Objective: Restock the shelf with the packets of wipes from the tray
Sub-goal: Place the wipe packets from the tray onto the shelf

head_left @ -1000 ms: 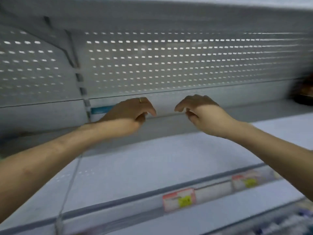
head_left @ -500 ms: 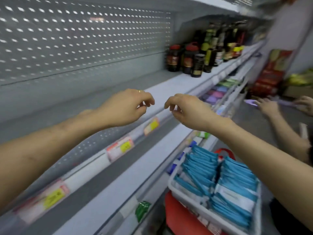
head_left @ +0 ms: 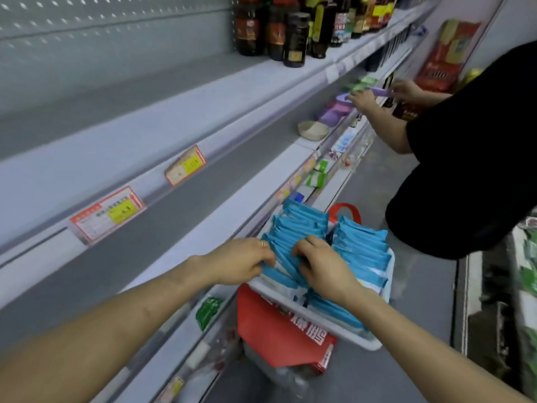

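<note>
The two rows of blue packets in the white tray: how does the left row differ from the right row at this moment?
Both hands, the left hand and the right hand, are on the left row; the right row has no hand on it. The left row lies nearer the shelves, the right row nearer the aisle. Both rows hold blue packets standing on edge in the white tray.

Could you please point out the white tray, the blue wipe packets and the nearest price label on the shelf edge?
white tray (head_left: 353,335), head view, near rim.
blue wipe packets (head_left: 363,251), head view, right row's top edges.
price label (head_left: 107,214), head view, its middle.
</note>
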